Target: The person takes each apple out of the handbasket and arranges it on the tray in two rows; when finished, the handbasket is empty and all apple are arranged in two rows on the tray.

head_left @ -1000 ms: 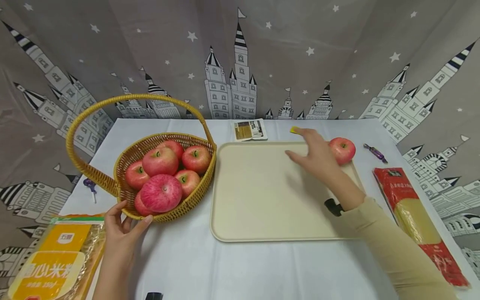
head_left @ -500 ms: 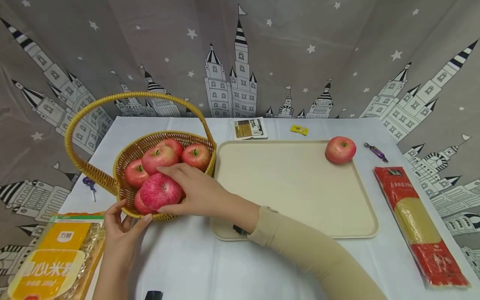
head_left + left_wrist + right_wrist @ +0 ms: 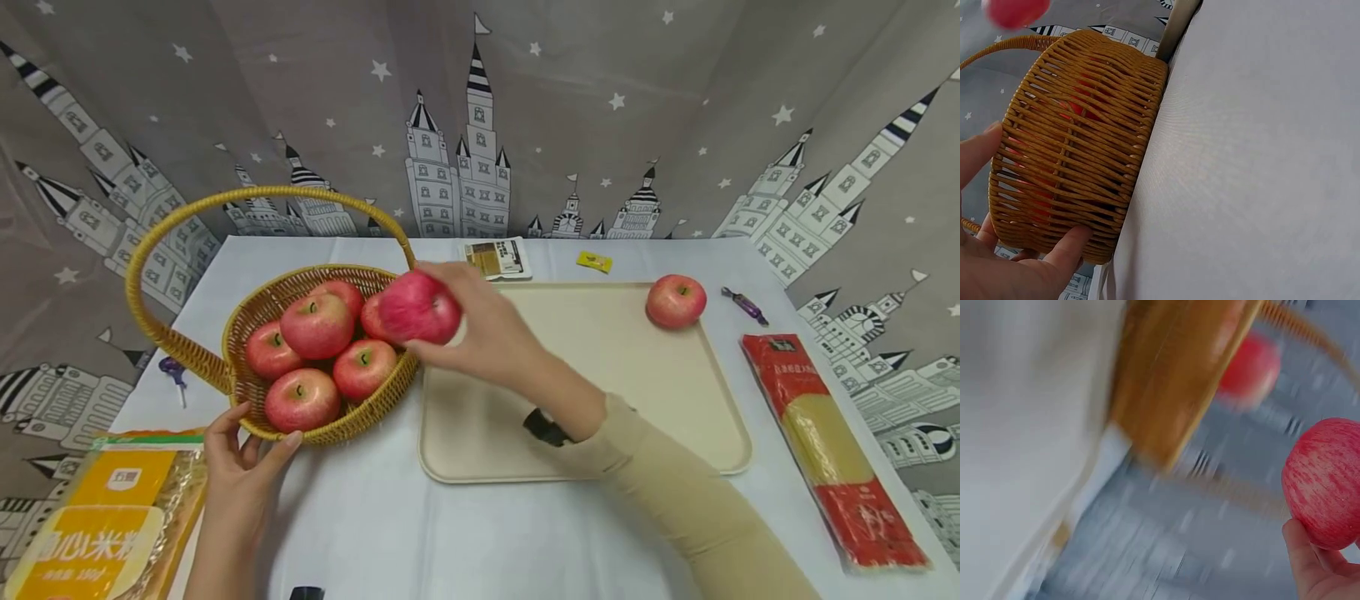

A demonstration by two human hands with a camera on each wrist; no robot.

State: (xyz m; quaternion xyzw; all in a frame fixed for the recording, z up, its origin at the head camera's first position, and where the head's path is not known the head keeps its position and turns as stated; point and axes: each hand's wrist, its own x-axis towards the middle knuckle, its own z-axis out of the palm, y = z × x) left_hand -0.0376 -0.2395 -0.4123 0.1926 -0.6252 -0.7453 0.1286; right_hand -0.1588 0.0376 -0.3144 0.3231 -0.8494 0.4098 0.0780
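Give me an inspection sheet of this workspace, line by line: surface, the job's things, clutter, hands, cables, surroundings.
Surface: table under a white cloth.
Job's things: wicker basket with five apples showing inside; a sixth, the lifted apple, held above its right rim; beige tray beside the basket, with one apple in its far right corner.
Clutter: red noodle packet at right, yellow packet at near left, small brown packet, yellow sachet, purple candy.
Hands: right hand grips the lifted apple; left hand holds the basket's near wall between thumb and fingers.
Cables: nothing seen.
Surroundings: grey curtain printed with castles and stars.
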